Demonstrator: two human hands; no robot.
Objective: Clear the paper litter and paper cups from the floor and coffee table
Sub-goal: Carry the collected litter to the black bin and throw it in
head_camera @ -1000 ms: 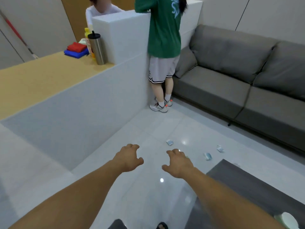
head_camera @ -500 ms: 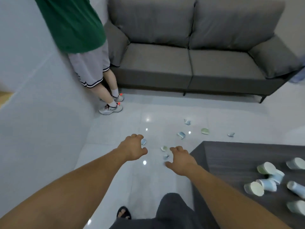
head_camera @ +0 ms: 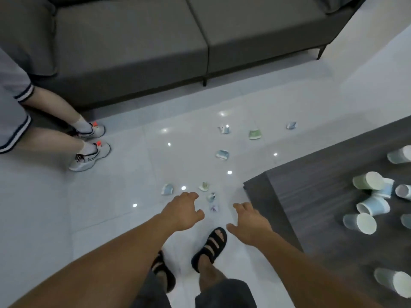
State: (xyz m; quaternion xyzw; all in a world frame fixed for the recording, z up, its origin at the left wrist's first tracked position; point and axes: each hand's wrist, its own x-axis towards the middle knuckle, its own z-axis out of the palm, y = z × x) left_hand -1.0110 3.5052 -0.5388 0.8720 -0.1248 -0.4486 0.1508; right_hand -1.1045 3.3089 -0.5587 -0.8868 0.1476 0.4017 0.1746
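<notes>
The long grey fabric sofa (head_camera: 133, 41) fills the far side, and the glossy white tiled floor (head_camera: 111, 196) runs from it to your feet. To your right the dark wood-grain coffee table (head_camera: 311, 207) pushes a corner toward you; its near edge lies just beside your right forearm. A second person's legs and white sneakers (head_camera: 89, 152) stand at the left, close to the sofa.

The task's things sit in two groups. Tipped-over pale blue and green paper cups (head_camera: 367, 181) lie clustered on the table's right part. Small crumpled blue and green paper scraps (head_camera: 222, 154) are scattered over the floor between sofa and table, the nearest ones just ahead of your fingers.

Your left hand (head_camera: 181, 211) and right hand (head_camera: 249, 221) both hover empty, fingers loosely spread, gripping nothing.

Risks, as I judge them: your black strapped sandal (head_camera: 210, 245) is near the closest scraps, so a step forward could flatten or kick them. The shiny tile may be slippery as you bend. Reaching right, your arm could knock the table corner, and a sweep across the top could roll cups off its edge.

Open room lies on the bare tiles to the left; the lane between table and sofa is narrower.
</notes>
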